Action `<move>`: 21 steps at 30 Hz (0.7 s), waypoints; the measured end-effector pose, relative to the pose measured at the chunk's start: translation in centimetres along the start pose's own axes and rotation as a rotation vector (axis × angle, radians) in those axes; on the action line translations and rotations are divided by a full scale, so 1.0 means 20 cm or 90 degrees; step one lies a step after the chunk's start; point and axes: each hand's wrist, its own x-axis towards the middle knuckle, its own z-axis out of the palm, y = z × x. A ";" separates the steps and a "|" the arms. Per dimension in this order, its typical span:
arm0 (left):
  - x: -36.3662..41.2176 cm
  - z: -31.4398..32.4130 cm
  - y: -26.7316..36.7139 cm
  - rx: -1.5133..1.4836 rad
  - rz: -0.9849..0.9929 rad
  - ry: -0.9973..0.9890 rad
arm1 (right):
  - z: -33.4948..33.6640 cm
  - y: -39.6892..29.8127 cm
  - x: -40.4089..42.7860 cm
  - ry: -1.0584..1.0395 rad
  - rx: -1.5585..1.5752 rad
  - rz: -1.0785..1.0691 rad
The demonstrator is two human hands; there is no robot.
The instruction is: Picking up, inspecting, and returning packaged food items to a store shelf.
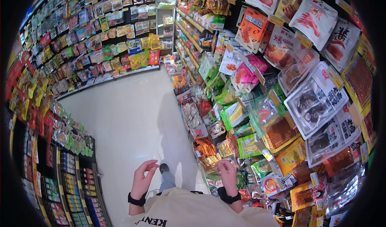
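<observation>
My left hand (145,175) hangs over the floor in front of my body, thumb apart from the fingers and nothing held. A black band circles that wrist. On the other side, my right hand (227,173) is loosely curled with nothing visible in it, and its wrist also wears a black band. Nearest to it in the picture are bins of packaged snacks (205,147) and a green-edged bag (249,145) at the lower right shelves. Whether the right hand touches any package cannot be seen; it looks apart from them.
Hanging packets of cooked food (313,100) crowd the right side. A long wall of bagged snacks (102,40) runs along the far left. Shelves of cans and bottles (71,190) stand at the lower left. A pale floor aisle (129,112) lies between, with my shoe (164,167) on it.
</observation>
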 end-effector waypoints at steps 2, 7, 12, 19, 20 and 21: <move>0.15 -0.04 0.02 0.012 0.022 -0.011 | 0.08 -0.03 0.12 0.022 0.011 -0.018; 0.56 -0.20 0.12 0.058 0.113 -0.025 | 0.29 -0.12 0.44 0.074 0.014 -0.071; 0.89 -0.37 0.14 0.086 0.167 -0.011 | 0.53 -0.21 0.74 0.097 0.067 -0.100; 1.20 -0.49 0.09 0.097 0.070 -0.036 | 0.74 -0.24 1.04 0.093 0.060 -0.090; 1.25 -0.50 0.08 0.099 0.065 -0.039 | 0.75 -0.22 1.08 0.085 0.040 -0.071; 1.30 -0.50 0.07 0.097 0.062 -0.039 | 0.76 -0.19 1.12 0.077 0.021 -0.053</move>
